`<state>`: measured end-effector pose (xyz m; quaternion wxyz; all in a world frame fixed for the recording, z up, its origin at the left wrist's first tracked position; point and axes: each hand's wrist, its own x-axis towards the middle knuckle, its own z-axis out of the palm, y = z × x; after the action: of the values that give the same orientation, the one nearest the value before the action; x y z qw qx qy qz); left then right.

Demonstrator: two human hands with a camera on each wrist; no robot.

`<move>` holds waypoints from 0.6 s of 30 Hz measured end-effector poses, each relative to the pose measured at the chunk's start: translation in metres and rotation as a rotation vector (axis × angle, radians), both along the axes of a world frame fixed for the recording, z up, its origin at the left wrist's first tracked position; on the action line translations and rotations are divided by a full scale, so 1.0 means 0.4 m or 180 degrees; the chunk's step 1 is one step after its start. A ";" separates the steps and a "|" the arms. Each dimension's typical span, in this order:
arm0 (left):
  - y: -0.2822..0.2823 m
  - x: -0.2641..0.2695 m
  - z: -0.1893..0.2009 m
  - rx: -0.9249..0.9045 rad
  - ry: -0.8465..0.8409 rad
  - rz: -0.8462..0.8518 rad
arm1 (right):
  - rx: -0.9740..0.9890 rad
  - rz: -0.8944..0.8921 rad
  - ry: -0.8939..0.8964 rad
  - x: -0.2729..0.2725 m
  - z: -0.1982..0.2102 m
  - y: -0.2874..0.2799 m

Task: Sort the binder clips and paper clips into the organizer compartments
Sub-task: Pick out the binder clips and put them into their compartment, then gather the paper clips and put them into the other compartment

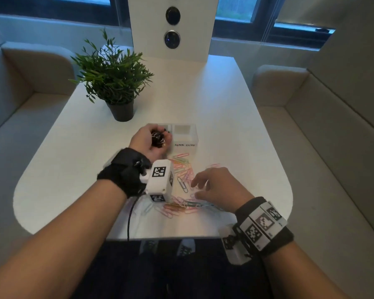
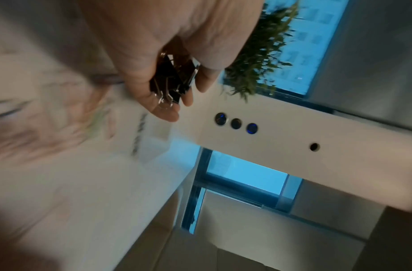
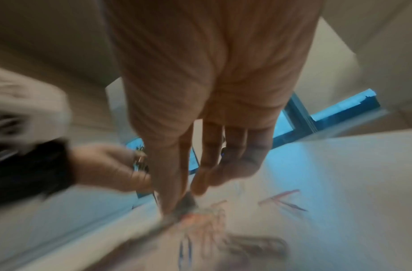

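My left hand [image 1: 152, 138] is cupped palm-up around a bunch of black binder clips [image 1: 158, 138], right at the left side of the clear organizer [image 1: 185, 137]. The left wrist view shows those binder clips [image 2: 174, 78] with silver handles lying in the curled fingers. The organizer's right compartment carries a label reading paper clips and looks bare inside; its left compartment is mostly hidden by my hand. Coloured paper clips [image 1: 183, 169] lie scattered on the white table [image 1: 73, 158]. My right hand [image 1: 205, 184] hovers low over them with loose fingers [image 3: 174, 183] holding nothing.
A potted green plant [image 1: 112, 83] stands behind and left of the organizer. A white panel [image 1: 171, 24] with round dark buttons rises at the table's far end. Beige sofas [image 1: 20, 100] flank the table on both sides. More paper clips [image 1: 181, 207] lie near the front edge.
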<state>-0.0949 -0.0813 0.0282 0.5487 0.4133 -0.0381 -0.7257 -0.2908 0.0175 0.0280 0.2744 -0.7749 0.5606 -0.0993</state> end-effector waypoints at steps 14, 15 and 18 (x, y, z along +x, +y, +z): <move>-0.118 0.015 -0.017 -0.1216 -0.4653 -0.0931 | -0.0123 0.0007 0.0181 0.015 -0.098 -0.019; -0.113 0.013 -0.023 -0.1301 -0.4777 -0.0991 | -0.0152 -0.0081 0.0158 0.014 -0.099 -0.028; -0.094 0.008 -0.028 -0.1479 -0.4963 -0.0978 | -0.0217 -0.0374 0.0056 0.003 -0.105 -0.049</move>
<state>-0.0918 -0.1189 0.0171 0.3309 0.6643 -0.6128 -0.2715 -0.2895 -0.0019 -0.0139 0.2366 -0.7504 0.6039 -0.1274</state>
